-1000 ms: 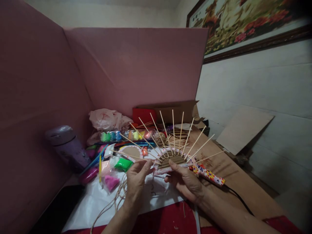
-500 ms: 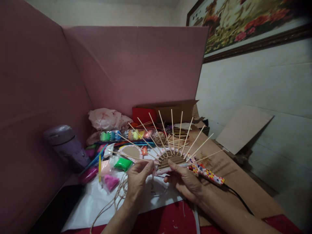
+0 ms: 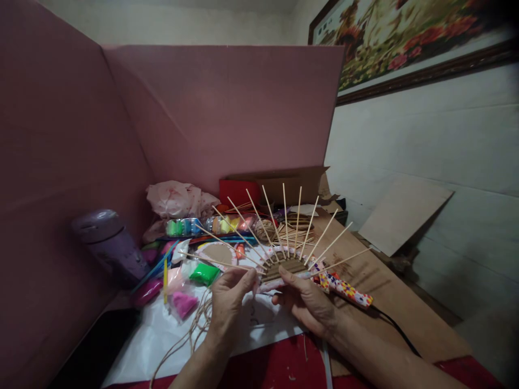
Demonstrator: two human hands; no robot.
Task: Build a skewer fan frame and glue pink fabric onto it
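Note:
A half-round cardboard base point(image 3: 286, 267) with several wooden skewers point(image 3: 284, 221) fanning up out of its rim is held above the table. My right hand point(image 3: 308, 302) grips it from below, thumb on its face. My left hand point(image 3: 229, 297) pinches its left edge by the lowest skewer, fingers closed. Tan twine point(image 3: 194, 324) trails from under my left hand down toward me.
A spotted glue gun point(image 3: 344, 292) with a black cord lies just right of the base. Behind are bags of coloured clay point(image 3: 203, 273), a row of clay tubs point(image 3: 203, 224), a purple bottle point(image 3: 109, 243), a crumpled bag, a cardboard box point(image 3: 284, 183) and pink foam walls point(image 3: 227, 108).
Both hands and the skewer piece have sunk a little and drifted slightly left. The grip is the same.

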